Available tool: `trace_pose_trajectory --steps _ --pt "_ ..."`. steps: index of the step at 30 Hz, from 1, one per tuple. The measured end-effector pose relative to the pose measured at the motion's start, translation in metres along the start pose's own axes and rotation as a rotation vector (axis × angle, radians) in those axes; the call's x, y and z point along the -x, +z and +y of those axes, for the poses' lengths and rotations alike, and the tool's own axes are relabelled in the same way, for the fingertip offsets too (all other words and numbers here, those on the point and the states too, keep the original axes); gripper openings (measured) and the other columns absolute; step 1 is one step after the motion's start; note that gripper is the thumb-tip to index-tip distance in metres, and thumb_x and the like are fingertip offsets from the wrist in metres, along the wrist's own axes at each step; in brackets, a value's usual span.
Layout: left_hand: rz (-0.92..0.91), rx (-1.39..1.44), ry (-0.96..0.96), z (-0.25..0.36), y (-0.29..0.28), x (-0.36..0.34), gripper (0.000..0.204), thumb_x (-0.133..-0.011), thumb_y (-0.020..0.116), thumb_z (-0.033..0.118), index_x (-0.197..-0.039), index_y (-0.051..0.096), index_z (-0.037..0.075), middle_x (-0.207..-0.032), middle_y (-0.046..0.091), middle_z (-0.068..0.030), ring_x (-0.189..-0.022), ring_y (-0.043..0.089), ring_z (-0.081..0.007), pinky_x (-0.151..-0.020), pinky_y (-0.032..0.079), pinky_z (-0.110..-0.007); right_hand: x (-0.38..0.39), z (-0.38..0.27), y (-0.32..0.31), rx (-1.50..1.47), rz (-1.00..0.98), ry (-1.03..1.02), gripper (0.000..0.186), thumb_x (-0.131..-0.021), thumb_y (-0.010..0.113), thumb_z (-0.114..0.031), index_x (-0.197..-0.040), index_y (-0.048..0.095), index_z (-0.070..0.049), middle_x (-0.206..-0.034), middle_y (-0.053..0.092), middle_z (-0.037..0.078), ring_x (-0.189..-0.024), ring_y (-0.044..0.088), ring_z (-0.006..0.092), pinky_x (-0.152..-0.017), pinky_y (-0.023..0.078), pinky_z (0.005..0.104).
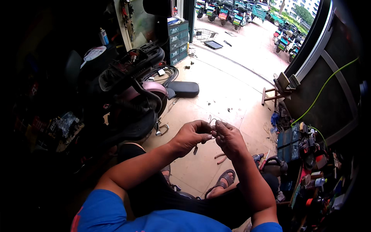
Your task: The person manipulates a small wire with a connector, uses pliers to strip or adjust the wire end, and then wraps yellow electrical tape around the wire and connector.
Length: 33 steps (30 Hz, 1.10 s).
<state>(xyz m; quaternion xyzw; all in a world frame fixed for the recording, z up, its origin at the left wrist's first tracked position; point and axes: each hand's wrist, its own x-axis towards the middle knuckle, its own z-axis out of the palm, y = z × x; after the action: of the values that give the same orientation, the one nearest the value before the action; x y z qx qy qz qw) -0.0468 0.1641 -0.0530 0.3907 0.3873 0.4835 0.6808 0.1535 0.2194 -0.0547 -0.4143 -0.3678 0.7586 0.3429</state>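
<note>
My left hand [190,136] and my right hand [229,140] meet in front of me above the floor. Both have thumb and fingers pinched on a thin wire [210,119], which loops up above the fingertips. Just under my left hand hangs a small dark piece [195,150]; whether it belongs to the wire I cannot tell. The fingers hide the spot where the wire is gripped. On the floor below my right hand lie pliers with reddish handles [220,157].
A partly stripped scooter [135,96] stands at my left, a black seat [184,89] on the floor beside it. Stacked battery boxes [178,42] are by the doorway. At right are a wooden stool [276,91], a green cable [319,94] and cluttered tools [309,170]. Parked scooters [228,15] line up outside.
</note>
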Motion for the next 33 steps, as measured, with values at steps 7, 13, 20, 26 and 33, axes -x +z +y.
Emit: trace_pose_trajectory --steps 7,13,20,26,33 --pt "0.077 0.068 0.006 -0.002 0.003 -0.004 0.031 -0.095 0.078 0.009 -0.122 0.069 -0.003 -0.110 0.075 -0.0097 -0.104 0.069 -0.0170 -0.096 0.054 -0.031 0.012 -0.003 0.013 -0.089 0.100 -0.140 0.033 -0.107 0.065 -0.027 -0.119 0.060 0.003 -0.108 0.071 0.013 -0.093 0.073 0.0193 -0.078 0.061 0.0290" --pt "0.316 0.275 0.132 0.009 -0.009 -0.009 0.023 -0.102 0.071 0.015 -0.123 0.071 0.006 -0.098 0.073 -0.0048 -0.071 0.068 -0.0131 -0.061 0.054 -0.025 0.001 0.015 0.003 -0.024 -0.019 -0.007 0.045 -0.106 0.066 -0.028 -0.130 0.055 0.009 -0.102 0.065 0.011 -0.083 0.070 0.0195 -0.074 0.061 0.0295" --pt "0.223 0.123 0.151 0.025 -0.004 -0.003 0.019 -0.106 0.065 0.017 -0.121 0.067 0.005 -0.094 0.072 -0.0070 -0.059 0.057 -0.0087 -0.046 0.039 -0.021 0.012 0.041 0.015 -0.088 -0.016 0.140 0.042 -0.106 0.066 -0.029 -0.131 0.059 0.003 -0.109 0.067 0.009 -0.090 0.067 0.0172 -0.073 0.055 0.0251" --pt "0.078 0.108 0.065 0.024 -0.002 0.001 0.019 -0.108 0.059 0.016 -0.121 0.058 0.002 -0.094 0.072 -0.0115 -0.059 0.053 -0.0088 -0.053 0.040 -0.020 0.008 0.009 0.012 -0.139 0.039 -0.007 0.039 -0.101 0.073 -0.023 -0.128 0.064 0.005 -0.105 0.072 0.006 -0.080 0.062 0.0093 -0.059 0.042 0.0203" --pt "0.027 0.141 -0.052 0.016 0.003 0.001 0.022 -0.106 0.054 0.010 -0.125 0.056 -0.001 -0.092 0.071 -0.0102 -0.058 0.051 -0.0079 -0.051 0.039 -0.020 0.016 0.004 0.016 -0.070 -0.090 -0.109 0.036 -0.100 0.075 -0.020 -0.126 0.069 0.004 -0.090 0.069 0.001 -0.068 0.048 0.0031 -0.057 0.036 0.0181"
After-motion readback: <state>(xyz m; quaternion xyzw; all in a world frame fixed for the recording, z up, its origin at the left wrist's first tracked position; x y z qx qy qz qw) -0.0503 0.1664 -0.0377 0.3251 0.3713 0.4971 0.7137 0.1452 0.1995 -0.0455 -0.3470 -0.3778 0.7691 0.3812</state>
